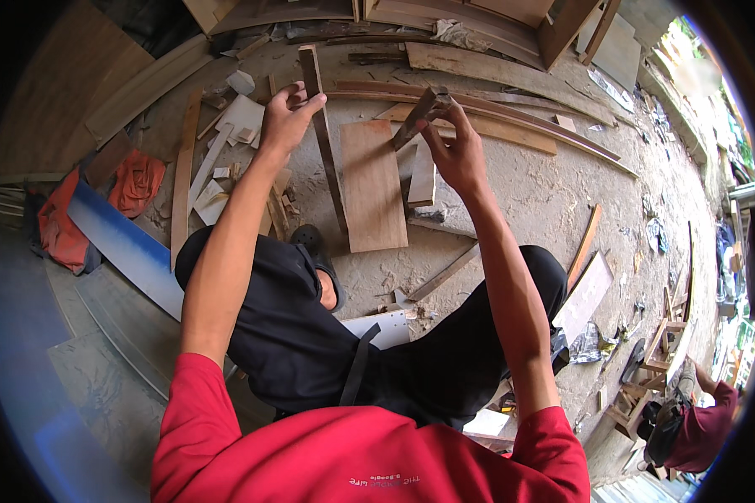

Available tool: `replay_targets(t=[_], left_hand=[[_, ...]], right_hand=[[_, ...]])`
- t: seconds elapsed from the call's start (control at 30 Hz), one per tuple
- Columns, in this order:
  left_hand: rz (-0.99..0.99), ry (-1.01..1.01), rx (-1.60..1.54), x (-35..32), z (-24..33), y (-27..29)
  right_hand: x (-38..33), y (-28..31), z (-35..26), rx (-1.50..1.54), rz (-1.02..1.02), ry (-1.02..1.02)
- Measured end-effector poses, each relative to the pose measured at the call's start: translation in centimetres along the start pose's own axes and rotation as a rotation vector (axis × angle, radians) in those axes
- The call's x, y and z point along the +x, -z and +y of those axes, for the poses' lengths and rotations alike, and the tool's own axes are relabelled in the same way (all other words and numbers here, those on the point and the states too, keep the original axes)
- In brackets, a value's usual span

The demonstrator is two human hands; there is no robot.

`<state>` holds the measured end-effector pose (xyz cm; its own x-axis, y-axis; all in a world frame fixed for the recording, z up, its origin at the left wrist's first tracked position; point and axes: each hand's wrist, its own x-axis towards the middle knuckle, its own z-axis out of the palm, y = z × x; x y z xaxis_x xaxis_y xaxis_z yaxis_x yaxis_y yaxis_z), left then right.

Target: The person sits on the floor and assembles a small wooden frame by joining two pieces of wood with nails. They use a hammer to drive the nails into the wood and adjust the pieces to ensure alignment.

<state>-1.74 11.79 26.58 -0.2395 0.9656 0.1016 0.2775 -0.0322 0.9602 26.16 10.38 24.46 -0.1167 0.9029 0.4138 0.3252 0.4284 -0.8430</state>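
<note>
My left hand (289, 121) grips a long, narrow wooden strip (327, 155) near its upper end. The strip stands nearly upright, its lower end close to the left edge of a flat light-brown board (376, 189). Across from it, my right hand (455, 149) pinches the top of a short, dark, thick piece (416, 119) that looks like wood. That piece is tilted, its lower end by the board's upper right edge; its exact kind is unclear. Just below my right hand, a pale wood block (422, 178) rests by a grey slab (451, 211).
Long planks (486, 109) lie across the dusty floor beyond my hands. Wood offcuts (245, 134) are scattered at the left, near an orange bag (134, 186) and a blue-white panel (126, 239). Another person (696, 419) is at the lower right beside a wooden frame (637, 402).
</note>
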Motion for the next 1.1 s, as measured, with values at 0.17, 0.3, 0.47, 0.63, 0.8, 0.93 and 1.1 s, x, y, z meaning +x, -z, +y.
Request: replay_targets(t=[0.17,0.3,0.47,0.63,0.8,0.93,1.1], left_hand=[[-0.054,0.004,-0.026,0.1,0.0,0.2],[-0.042,0.017,-0.059,0.4,-0.5,0.6],[-0.002,0.009,-0.075,1.1,-1.5,1.3],[0.069,-0.028,-0.063,1.0,-1.2,1.5],[0.184,0.084,0.005,1.1,-1.3,1.3],[0.046,0.061,-0.093,1.5,-1.5,2.0],[0.051,0.032,-0.106,1.0,-0.8,0.6]], right_hand=[[-0.1,-0.1,0.0,-0.026,0.014,0.022],[-0.1,-0.3,-0.4,-0.047,0.015,0.012],[-0.1,-0.3,-0.4,-0.058,0.013,0.012],[-0.2,-0.2,-0.1,-0.05,0.016,0.013],[-0.3,0.1,-0.7,-0.069,-0.02,-0.029],[-0.2,0.1,-0.4,-0.064,-0.027,-0.022],[-0.2,0.1,-0.1,-0.056,0.003,0.014]])
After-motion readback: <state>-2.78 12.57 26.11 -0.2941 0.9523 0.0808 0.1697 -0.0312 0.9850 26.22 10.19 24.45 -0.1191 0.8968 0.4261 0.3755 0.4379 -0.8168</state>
